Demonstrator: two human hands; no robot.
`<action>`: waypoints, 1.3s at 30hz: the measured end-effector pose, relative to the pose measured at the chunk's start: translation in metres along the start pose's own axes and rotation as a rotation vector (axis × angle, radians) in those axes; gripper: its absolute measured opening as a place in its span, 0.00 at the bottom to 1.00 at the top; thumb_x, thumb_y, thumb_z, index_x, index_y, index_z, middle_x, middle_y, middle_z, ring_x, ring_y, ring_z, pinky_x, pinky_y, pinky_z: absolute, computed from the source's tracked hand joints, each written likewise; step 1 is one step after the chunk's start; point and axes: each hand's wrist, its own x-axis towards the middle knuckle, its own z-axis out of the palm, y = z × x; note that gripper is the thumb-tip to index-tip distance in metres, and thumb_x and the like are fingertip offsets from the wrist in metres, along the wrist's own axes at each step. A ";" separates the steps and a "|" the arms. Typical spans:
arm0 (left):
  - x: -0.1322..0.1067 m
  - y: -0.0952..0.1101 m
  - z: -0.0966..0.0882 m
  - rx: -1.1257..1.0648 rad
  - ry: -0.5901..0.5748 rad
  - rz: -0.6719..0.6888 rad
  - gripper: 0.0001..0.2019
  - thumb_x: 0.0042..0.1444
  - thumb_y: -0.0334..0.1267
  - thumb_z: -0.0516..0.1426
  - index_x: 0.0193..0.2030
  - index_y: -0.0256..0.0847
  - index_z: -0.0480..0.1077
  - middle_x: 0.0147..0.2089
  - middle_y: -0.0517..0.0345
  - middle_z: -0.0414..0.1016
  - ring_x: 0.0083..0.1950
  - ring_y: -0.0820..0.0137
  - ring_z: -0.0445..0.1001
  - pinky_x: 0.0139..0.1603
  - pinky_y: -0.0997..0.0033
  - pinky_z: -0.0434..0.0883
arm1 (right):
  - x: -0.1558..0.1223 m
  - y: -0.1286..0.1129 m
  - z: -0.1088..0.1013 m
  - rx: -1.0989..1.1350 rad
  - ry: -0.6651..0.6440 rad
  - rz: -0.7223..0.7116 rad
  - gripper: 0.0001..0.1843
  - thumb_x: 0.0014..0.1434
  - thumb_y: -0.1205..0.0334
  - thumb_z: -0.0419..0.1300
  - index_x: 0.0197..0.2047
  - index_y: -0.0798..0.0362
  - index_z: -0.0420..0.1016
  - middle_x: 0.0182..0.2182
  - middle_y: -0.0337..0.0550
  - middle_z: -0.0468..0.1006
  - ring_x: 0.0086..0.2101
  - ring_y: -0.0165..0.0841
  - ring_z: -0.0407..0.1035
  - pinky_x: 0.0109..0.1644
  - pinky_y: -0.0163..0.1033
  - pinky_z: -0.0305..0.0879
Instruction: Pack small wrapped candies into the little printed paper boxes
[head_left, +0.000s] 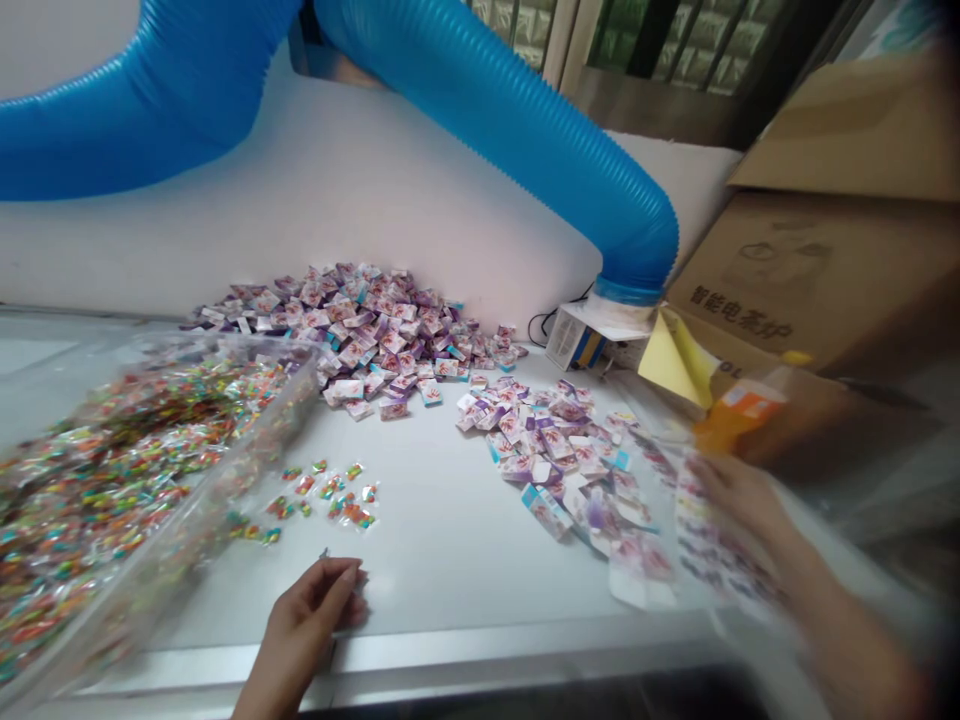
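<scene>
The left hand (319, 600) is curling, thumb meeting fingers, any hold unclear; the blurred right hand (748, 500) is meeting a printed sheet (701, 540), grip unclear. Cartons (553, 440) are lying between; some packets (354, 512) are lying out, but the tub (202, 520) is holding many more, so much is likely remaining.

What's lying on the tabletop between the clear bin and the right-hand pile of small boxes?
The head view shows loose colourful packets near the clear bin, then bare tabletop before the small boxes.

A blurred, patterned sheet (701, 535) slants at the right hand (750, 505); small printed boxes (553, 443) lie left of it, clear, colourful packets (331, 487) beyond the left hand (313, 605).
</scene>
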 end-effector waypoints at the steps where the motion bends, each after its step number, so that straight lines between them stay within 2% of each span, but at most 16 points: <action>1: 0.001 0.002 -0.001 0.012 -0.003 -0.001 0.26 0.29 0.55 0.68 0.31 0.37 0.73 0.27 0.57 0.76 0.23 0.71 0.71 0.26 0.71 0.71 | 0.000 -0.012 -0.023 -0.002 0.032 -0.013 0.25 0.58 0.44 0.47 0.33 0.53 0.78 0.35 0.58 0.79 0.37 0.46 0.73 0.40 0.45 0.67; 5: -0.011 0.035 0.015 0.150 -0.023 0.114 0.23 0.35 0.54 0.67 0.34 0.40 0.75 0.33 0.54 0.77 0.31 0.65 0.74 0.32 0.69 0.72 | -0.024 -0.093 -0.115 0.004 0.266 -0.120 0.27 0.58 0.37 0.47 0.37 0.49 0.76 0.38 0.57 0.78 0.37 0.42 0.72 0.38 0.44 0.64; 7: -0.027 0.059 0.036 0.199 -0.038 0.251 0.21 0.36 0.51 0.67 0.36 0.42 0.76 0.42 0.51 0.77 0.42 0.59 0.74 0.41 0.67 0.72 | -0.045 -0.146 -0.137 0.153 0.234 -0.167 0.25 0.56 0.36 0.51 0.36 0.48 0.76 0.32 0.52 0.79 0.28 0.38 0.71 0.30 0.41 0.63; 9: -0.046 0.079 0.062 0.183 -0.136 0.402 0.28 0.31 0.43 0.70 0.45 0.45 0.75 0.54 0.51 0.72 0.56 0.54 0.67 0.54 0.65 0.66 | -0.066 -0.198 -0.132 0.344 0.041 -0.309 0.21 0.58 0.40 0.53 0.35 0.47 0.77 0.28 0.45 0.78 0.24 0.34 0.70 0.27 0.37 0.62; 11: -0.061 0.088 0.086 0.126 -0.314 0.486 0.39 0.25 0.38 0.72 0.51 0.46 0.72 0.57 0.49 0.70 0.60 0.51 0.63 0.58 0.64 0.63 | -0.081 -0.243 -0.107 0.488 -0.171 -0.426 0.19 0.62 0.47 0.51 0.30 0.49 0.76 0.25 0.41 0.76 0.26 0.32 0.69 0.29 0.34 0.63; 13: -0.068 0.085 0.101 0.128 -0.494 0.434 0.26 0.40 0.42 0.68 0.48 0.43 0.73 0.45 0.50 0.76 0.48 0.56 0.71 0.48 0.65 0.68 | -0.087 -0.276 -0.074 0.612 -0.316 -0.471 0.22 0.65 0.50 0.49 0.26 0.51 0.73 0.20 0.38 0.72 0.23 0.29 0.66 0.27 0.32 0.60; 15: -0.065 0.077 0.104 0.092 -0.550 0.333 0.14 0.52 0.46 0.59 0.42 0.40 0.73 0.34 0.55 0.75 0.37 0.63 0.72 0.38 0.70 0.69 | -0.087 -0.296 -0.045 0.713 -0.376 -0.496 0.17 0.64 0.53 0.52 0.31 0.52 0.75 0.25 0.38 0.74 0.27 0.29 0.68 0.30 0.31 0.60; 18: -0.052 0.062 0.091 0.030 -0.547 0.248 0.12 0.54 0.46 0.58 0.37 0.39 0.71 0.32 0.59 0.73 0.33 0.69 0.68 0.34 0.74 0.65 | -0.082 -0.307 -0.021 0.793 -0.436 -0.541 0.08 0.61 0.59 0.57 0.37 0.51 0.77 0.31 0.39 0.77 0.33 0.30 0.70 0.36 0.32 0.62; 20: -0.043 0.053 0.079 0.026 -0.548 0.161 0.13 0.51 0.47 0.59 0.33 0.38 0.71 0.28 0.60 0.71 0.29 0.73 0.65 0.30 0.76 0.62 | -0.082 -0.308 -0.013 0.799 -0.453 -0.537 0.08 0.61 0.61 0.57 0.35 0.52 0.76 0.29 0.38 0.76 0.31 0.30 0.69 0.36 0.32 0.61; 22: -0.035 0.042 0.070 0.029 -0.481 0.049 0.16 0.48 0.49 0.61 0.26 0.37 0.68 0.22 0.63 0.67 0.23 0.76 0.60 0.24 0.78 0.56 | -0.088 -0.308 -0.008 0.789 -0.490 -0.488 0.08 0.60 0.62 0.57 0.33 0.52 0.75 0.27 0.37 0.75 0.29 0.29 0.68 0.33 0.32 0.60; 25: -0.032 0.031 0.063 0.009 -0.379 -0.047 0.16 0.47 0.49 0.61 0.24 0.37 0.66 0.19 0.65 0.64 0.20 0.77 0.57 0.22 0.78 0.53 | -0.105 -0.309 0.004 0.765 -0.685 -0.414 0.09 0.61 0.60 0.55 0.31 0.52 0.74 0.25 0.36 0.75 0.27 0.28 0.66 0.29 0.31 0.58; 27: -0.034 0.030 0.060 -0.004 -0.443 -0.040 0.13 0.48 0.46 0.61 0.27 0.37 0.69 0.21 0.63 0.67 0.22 0.76 0.61 0.25 0.78 0.56 | -0.115 -0.309 0.014 0.722 -0.726 -0.379 0.09 0.60 0.59 0.56 0.31 0.52 0.74 0.24 0.36 0.74 0.26 0.29 0.65 0.29 0.32 0.58; 31: -0.039 0.036 0.055 -0.019 -0.608 0.039 0.10 0.50 0.42 0.60 0.32 0.37 0.72 0.29 0.59 0.73 0.32 0.72 0.68 0.35 0.76 0.63 | -0.121 -0.309 0.030 0.702 -0.528 -0.407 0.07 0.57 0.62 0.60 0.40 0.51 0.75 0.35 0.40 0.75 0.37 0.33 0.68 0.40 0.35 0.61; 34: -0.036 0.035 0.052 -0.004 -0.593 0.008 0.11 0.51 0.44 0.59 0.32 0.37 0.70 0.27 0.60 0.72 0.29 0.73 0.67 0.31 0.77 0.61 | -0.114 -0.311 0.030 0.809 -0.588 -0.424 0.07 0.59 0.62 0.58 0.37 0.51 0.77 0.33 0.39 0.76 0.36 0.32 0.69 0.40 0.34 0.61; 36: -0.031 0.029 0.049 0.042 -0.541 -0.025 0.13 0.49 0.46 0.60 0.29 0.36 0.68 0.23 0.62 0.69 0.25 0.75 0.64 0.26 0.77 0.58 | -0.108 -0.312 0.026 0.873 -0.611 -0.338 0.08 0.59 0.60 0.57 0.35 0.52 0.77 0.29 0.39 0.76 0.32 0.31 0.69 0.37 0.34 0.61; 39: -0.027 0.024 0.048 0.076 -0.507 -0.054 0.16 0.47 0.48 0.60 0.25 0.36 0.67 0.21 0.63 0.66 0.22 0.75 0.63 0.25 0.76 0.58 | -0.108 -0.315 0.023 0.993 -0.828 -0.197 0.11 0.58 0.55 0.59 0.34 0.54 0.75 0.25 0.38 0.75 0.28 0.30 0.68 0.33 0.33 0.61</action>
